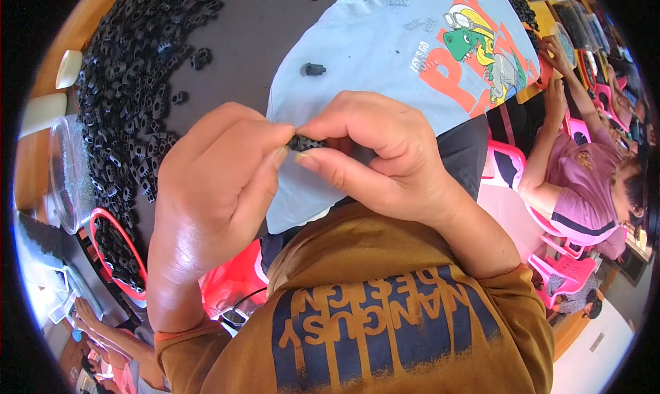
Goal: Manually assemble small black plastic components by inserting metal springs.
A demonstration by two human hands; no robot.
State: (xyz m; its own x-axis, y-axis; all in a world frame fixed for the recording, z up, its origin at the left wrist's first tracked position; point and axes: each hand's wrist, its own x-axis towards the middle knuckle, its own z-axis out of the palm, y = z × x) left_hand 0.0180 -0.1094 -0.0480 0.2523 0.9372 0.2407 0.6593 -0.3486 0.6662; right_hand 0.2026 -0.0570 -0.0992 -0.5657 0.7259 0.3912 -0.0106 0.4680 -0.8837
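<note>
Between my two hands is a small black plastic claw clip, partly hidden by the fingertips. My left hand pinches its left end with thumb and forefinger. From the other side, the thumb and forefinger of my right hand grip it as well. Beneath them a light blue T-shirt with a cartoon dinosaur print is spread over the table. Another black clip piece lies alone on this cloth, just beyond my hands. Several tiny silvery springs rest near the print.
A big heap of black clip pieces covers the table's left side. Beside it are a red-rimmed basket of similar pieces and a clear plastic tub. A co-worker in a purple shirt sits at the right near pink chairs.
</note>
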